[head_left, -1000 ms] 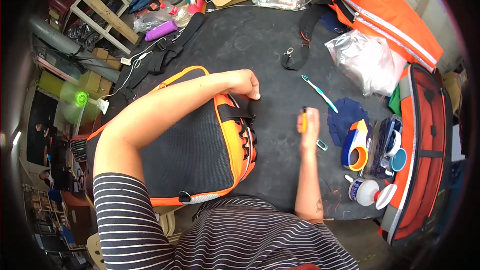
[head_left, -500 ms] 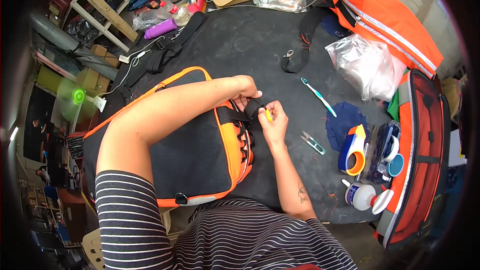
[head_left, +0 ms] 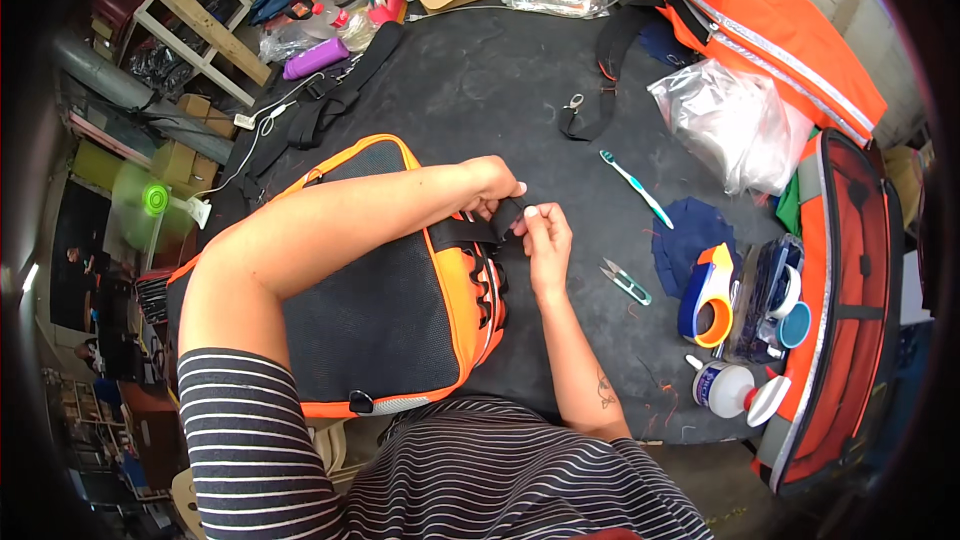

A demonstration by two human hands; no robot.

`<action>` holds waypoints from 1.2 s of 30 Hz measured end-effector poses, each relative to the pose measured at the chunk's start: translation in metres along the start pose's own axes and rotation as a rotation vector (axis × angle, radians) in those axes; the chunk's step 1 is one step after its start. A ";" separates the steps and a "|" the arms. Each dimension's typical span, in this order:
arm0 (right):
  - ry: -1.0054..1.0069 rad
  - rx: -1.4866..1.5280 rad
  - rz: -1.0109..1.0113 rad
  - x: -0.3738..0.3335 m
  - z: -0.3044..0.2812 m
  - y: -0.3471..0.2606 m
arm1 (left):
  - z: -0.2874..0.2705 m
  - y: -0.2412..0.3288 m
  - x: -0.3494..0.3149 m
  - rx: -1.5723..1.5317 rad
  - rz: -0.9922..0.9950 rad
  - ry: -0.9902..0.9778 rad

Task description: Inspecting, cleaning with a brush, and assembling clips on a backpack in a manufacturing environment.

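A black bag with orange trim [head_left: 375, 305] lies in front of me, its orange side to the right. My left arm reaches across it. At its far right corner, my left hand [head_left: 492, 183] is closed on a black webbing strap [head_left: 513, 212]. Close beside it, my right hand [head_left: 545, 240] pinches the end of that strap between thumb and fingers. Whether anything else is tucked in the right palm is hidden. Thread snips [head_left: 626, 282] lie on the table to the right of my right hand.
On the black table [head_left: 480, 70] lie a toothbrush [head_left: 637, 188], navy fabric [head_left: 690, 230], a tape dispenser [head_left: 706, 305], a white bottle [head_left: 725, 388] and plastic bags [head_left: 735, 130]. Orange bags [head_left: 770, 35] line the right side. Loose straps [head_left: 340, 100] lie at the far left.
The yellow item that showed in my right hand is out of sight. My right fingers have shifted up slightly onto the strap, while the left hand stays almost in place.
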State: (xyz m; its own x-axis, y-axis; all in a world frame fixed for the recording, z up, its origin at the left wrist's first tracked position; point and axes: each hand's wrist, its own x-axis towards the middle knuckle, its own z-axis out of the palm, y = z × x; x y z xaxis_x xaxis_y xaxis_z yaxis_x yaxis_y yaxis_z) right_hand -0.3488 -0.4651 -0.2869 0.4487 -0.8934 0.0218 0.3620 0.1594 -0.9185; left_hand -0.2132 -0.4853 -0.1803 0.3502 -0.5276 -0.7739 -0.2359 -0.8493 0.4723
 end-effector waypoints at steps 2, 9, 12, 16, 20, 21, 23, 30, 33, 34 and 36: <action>-0.010 0.015 0.017 -0.003 0.000 0.002 | 0.004 0.000 0.001 -0.030 0.003 0.044; 0.042 -0.034 0.004 -0.004 -0.005 0.006 | 0.008 0.004 0.000 -0.001 0.081 0.060; 0.038 -0.133 -0.055 -0.001 -0.006 0.006 | 0.009 0.006 -0.006 -0.112 0.055 0.031; 0.046 -0.202 -0.026 0.001 -0.005 0.005 | 0.010 0.007 -0.009 -0.139 0.075 0.071; 0.052 -0.233 0.001 0.001 -0.004 0.007 | 0.011 0.006 -0.008 -0.193 0.066 0.057; 0.057 -0.232 -0.002 0.001 -0.004 0.008 | 0.011 0.005 -0.008 -0.230 0.060 0.050; 0.052 -0.189 -0.004 0.001 -0.005 0.011 | 0.011 0.005 -0.007 -0.194 0.060 0.066; 0.065 -0.115 -0.042 -0.001 -0.004 0.014 | 0.011 0.006 -0.008 -0.241 0.051 0.083; 0.057 -0.041 -0.044 -0.003 -0.003 0.008 | 0.011 0.006 -0.008 -0.164 0.074 0.045; 0.064 -0.114 -0.064 -0.003 -0.003 0.006 | 0.011 0.006 -0.008 -0.168 0.074 0.053; 0.061 -0.250 -0.059 -0.003 -0.002 0.001 | 0.011 0.005 -0.008 -0.201 0.072 0.062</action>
State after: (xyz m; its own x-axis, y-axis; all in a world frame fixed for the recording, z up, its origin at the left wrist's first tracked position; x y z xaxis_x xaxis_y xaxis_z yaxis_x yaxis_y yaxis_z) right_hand -0.3518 -0.4628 -0.2892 0.3802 -0.9229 0.0617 0.1694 0.0039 -0.9855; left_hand -0.2269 -0.4855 -0.1764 0.3956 -0.5814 -0.7109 -0.0786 -0.7927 0.6046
